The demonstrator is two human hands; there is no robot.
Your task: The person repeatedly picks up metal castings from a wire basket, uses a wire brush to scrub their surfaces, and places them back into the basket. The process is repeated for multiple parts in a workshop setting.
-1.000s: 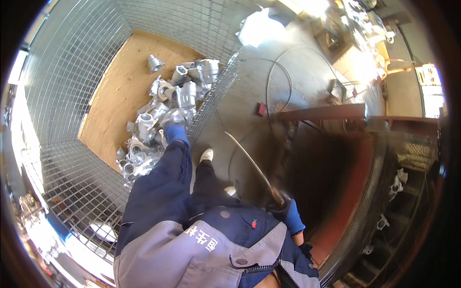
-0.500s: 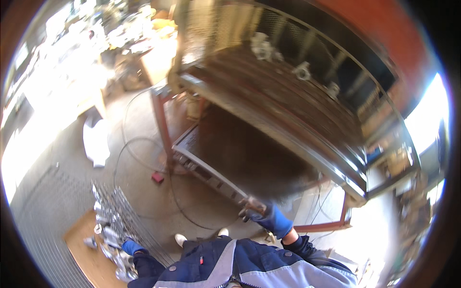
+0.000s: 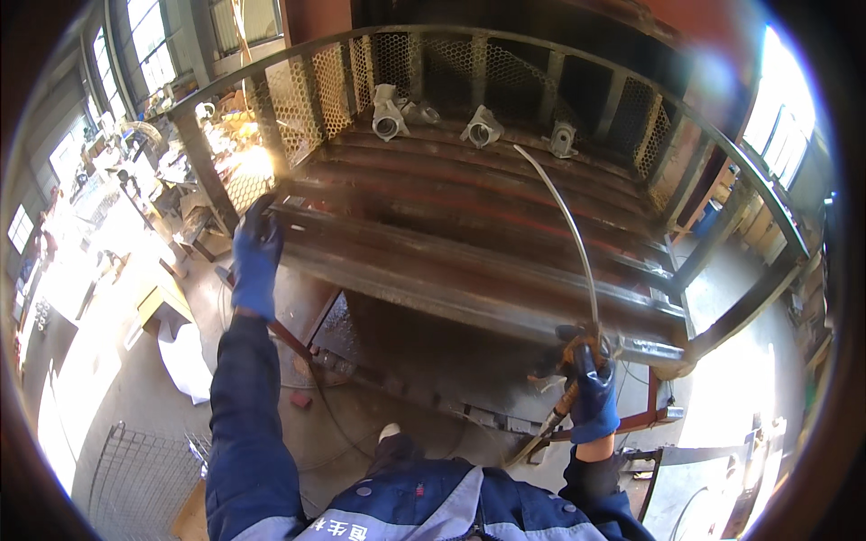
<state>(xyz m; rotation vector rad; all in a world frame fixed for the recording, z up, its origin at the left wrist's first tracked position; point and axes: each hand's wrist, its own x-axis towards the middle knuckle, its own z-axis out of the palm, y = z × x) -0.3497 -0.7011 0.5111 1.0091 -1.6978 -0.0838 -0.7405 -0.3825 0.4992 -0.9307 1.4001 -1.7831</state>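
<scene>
- We hold our right hand, gloved in blue and black (image 3: 594, 388), low at the right, before the front edge of the counter, with its fingers wrapped around the orange-brown handle of a long, thin, curved metal tube tool (image 3: 572, 230).
- The pale tube rises from our grip and bends to the left over the counter; its tip shows in front of the gap between two castings, and we cannot tell whether it touches anything.
- We have our left hand, in a matching blue and black glove (image 3: 257, 261), raised at the counter's left front corner. Its fingers point upward, a little apart from the thumb, with nothing visible in them; whether they touch the corner we cannot tell.
- Before us stands the dark brown, slatted metal counter (image 3: 388, 243), bordered by a curved metal rail with honeycomb mesh panels (image 3: 442, 61).
- Along its rear we see silver-grey, hollow metal castings (image 3: 483, 127): two close together at the left, one in the middle and one farther right.
- Down on the grey floor, left of our feet, lies a small red block (image 3: 300, 399). A grey wire-mesh cage (image 3: 135, 473) stands at lower left.
</scene>
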